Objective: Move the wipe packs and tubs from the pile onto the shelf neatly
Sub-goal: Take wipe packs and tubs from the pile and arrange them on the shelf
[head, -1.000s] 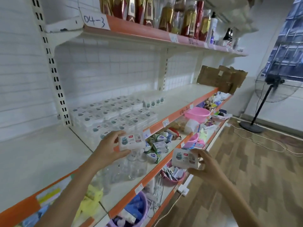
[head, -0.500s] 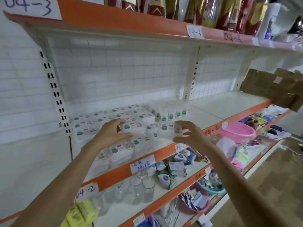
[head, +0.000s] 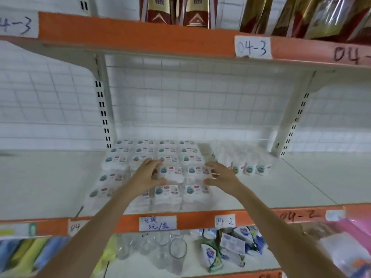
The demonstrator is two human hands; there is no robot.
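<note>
Small white wipe packs with blue-green labels lie in neat stacked rows (head: 140, 151) on the white shelf with an orange front edge (head: 200, 219). My left hand (head: 147, 176) grips the left end of one wipe pack (head: 171, 173) on top of the stacks. My right hand (head: 221, 176) grips the right end of the neighbouring wipe pack (head: 194, 171). The two packs sit side by side in the second row from the front. A row of upright packs (head: 250, 169) stands just right of my right hand.
The shelf surface stretches bare to the left (head: 40, 181) and right (head: 313, 177). A slotted bracket (head: 289, 133) rises at the right. Pouches (head: 176, 11) stand on the upper shelf. Below are drinking glasses (head: 177, 251), loose packets (head: 228, 243) and a pink basin (head: 351, 227).
Both hands carried their wipe packs up from waist height onto the stacks on the shelf. The camera has swung to face the shelf squarely and moved closer.
</note>
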